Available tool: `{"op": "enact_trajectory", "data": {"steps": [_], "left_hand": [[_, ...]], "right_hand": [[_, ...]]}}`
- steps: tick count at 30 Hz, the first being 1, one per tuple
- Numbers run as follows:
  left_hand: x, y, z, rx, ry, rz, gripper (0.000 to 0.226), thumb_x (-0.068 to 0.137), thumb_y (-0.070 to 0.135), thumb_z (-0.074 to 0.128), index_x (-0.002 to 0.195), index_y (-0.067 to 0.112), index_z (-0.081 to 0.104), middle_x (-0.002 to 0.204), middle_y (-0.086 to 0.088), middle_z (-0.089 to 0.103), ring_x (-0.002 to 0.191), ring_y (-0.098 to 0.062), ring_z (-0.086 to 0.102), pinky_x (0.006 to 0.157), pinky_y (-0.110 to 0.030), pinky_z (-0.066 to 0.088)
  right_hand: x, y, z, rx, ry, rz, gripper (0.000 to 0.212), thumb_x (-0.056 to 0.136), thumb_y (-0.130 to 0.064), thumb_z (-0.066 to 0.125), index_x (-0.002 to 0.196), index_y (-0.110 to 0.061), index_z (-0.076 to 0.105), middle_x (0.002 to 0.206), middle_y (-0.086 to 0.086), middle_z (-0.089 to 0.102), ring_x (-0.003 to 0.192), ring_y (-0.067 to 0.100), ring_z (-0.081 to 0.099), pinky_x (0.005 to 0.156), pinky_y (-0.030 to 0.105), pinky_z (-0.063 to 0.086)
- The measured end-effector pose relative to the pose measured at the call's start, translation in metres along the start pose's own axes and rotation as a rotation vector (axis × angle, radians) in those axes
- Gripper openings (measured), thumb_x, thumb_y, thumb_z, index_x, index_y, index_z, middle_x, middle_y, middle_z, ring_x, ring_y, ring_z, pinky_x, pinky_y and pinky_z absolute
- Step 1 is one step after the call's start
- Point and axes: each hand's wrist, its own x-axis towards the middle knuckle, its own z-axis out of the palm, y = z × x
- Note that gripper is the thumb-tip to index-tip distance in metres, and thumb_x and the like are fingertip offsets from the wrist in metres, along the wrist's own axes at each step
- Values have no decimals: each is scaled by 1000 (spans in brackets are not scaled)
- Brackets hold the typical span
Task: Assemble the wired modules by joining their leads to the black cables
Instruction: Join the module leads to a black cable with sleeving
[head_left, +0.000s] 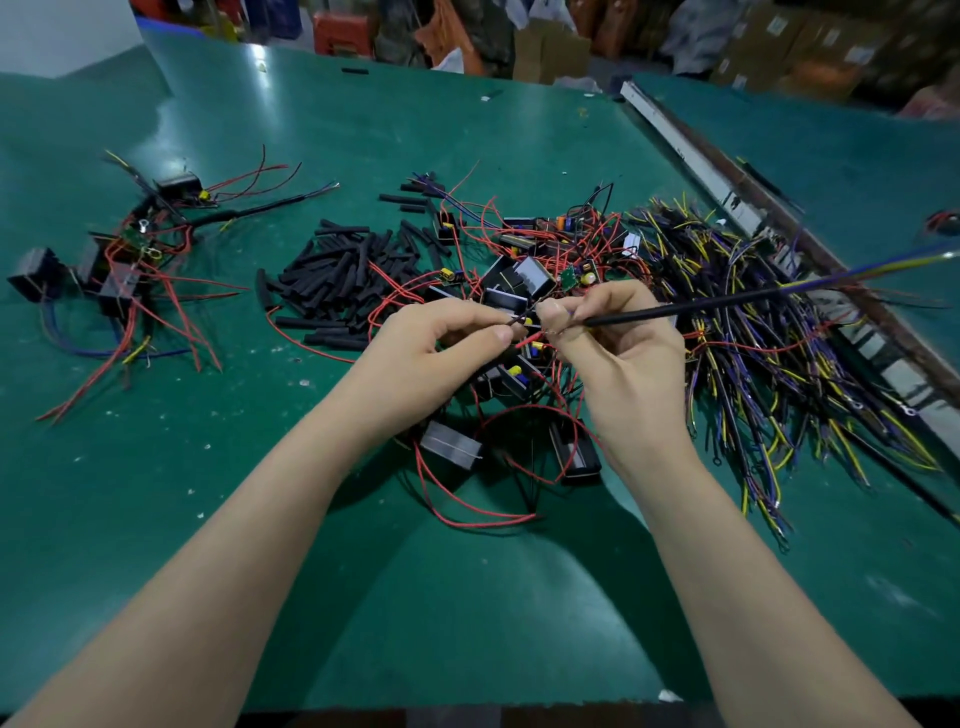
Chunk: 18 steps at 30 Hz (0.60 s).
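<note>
Over the middle of the green table (311, 519), my left hand (431, 353) pinches a thin red lead (527, 340) of a wired module. My right hand (618, 353) grips the end of a black cable (727, 301), which stretches off to the right and ends in blue and yellow wires. The lead and the cable end meet between my fingertips. Below my hands lie loose black modules (451, 444) with red leads. Part of the joint is hidden by my fingers.
A heap of black sleeve pieces (337, 280) lies left of centre. A tangle of black cables with blue and yellow wires (779, 374) fills the right. Several modules joined to cables (114, 270) lie at the far left. A metal rail (727, 192) crosses the right.
</note>
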Motion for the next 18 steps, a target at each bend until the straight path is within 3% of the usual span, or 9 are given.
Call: {"op": "enact_trajectory", "data": {"steps": [2, 4, 6, 8, 10, 15, 18], "left_hand": [[0, 0, -2, 3, -4, -10, 27, 91, 13, 60, 87, 39, 66, 75, 26, 67, 71, 11, 56, 67, -5, 40], [0, 0, -3, 31, -16, -16, 32, 91, 9, 57, 89, 41, 64, 71, 28, 64, 66, 7, 54, 64, -8, 39], [1, -1, -2, 47, -23, -24, 35, 91, 7, 54, 93, 41, 60, 70, 20, 63, 66, -9, 56, 63, -18, 43], [0, -2, 0, 29, -32, -37, 34, 91, 6, 50, 91, 39, 57, 73, 13, 61, 79, -26, 60, 75, -32, 46], [0, -1, 2, 24, -21, -32, 31, 90, 7, 48, 88, 37, 56, 76, 11, 61, 83, -30, 59, 79, -38, 46], [-2, 4, 2, 76, 37, 77, 10, 89, 28, 52, 87, 34, 60, 69, 10, 61, 63, -4, 53, 61, -15, 40], [-3, 4, 1, 109, 59, 118, 14, 91, 25, 55, 90, 18, 67, 72, 5, 63, 65, -6, 53, 64, -14, 41]], "right_hand": [[0, -1, 0, 32, -27, 59, 25, 82, -9, 70, 72, -29, 59, 77, -7, 69, 77, 7, 65, 74, 20, 50], [0, -2, 1, 34, -40, 95, 24, 80, -11, 73, 71, -31, 62, 78, -5, 72, 77, 9, 66, 74, 21, 51], [0, -2, 2, -35, -31, 102, 19, 76, -20, 77, 70, -33, 64, 79, -3, 74, 80, 14, 68, 77, 29, 53], [-1, -1, 4, -103, -20, 94, 15, 72, -29, 78, 70, -35, 65, 81, -1, 74, 82, 19, 69, 79, 36, 54], [-1, -1, 4, -101, -10, 94, 15, 74, -28, 78, 69, -34, 65, 81, 2, 73, 81, 21, 68, 79, 38, 53], [1, -2, 1, -82, -34, 37, 19, 81, -18, 76, 72, -34, 67, 87, 10, 71, 83, 18, 67, 76, 25, 51], [2, -3, 1, -43, -64, 11, 24, 81, -14, 74, 73, -34, 66, 87, 1, 72, 85, 18, 67, 77, 30, 52]]}}
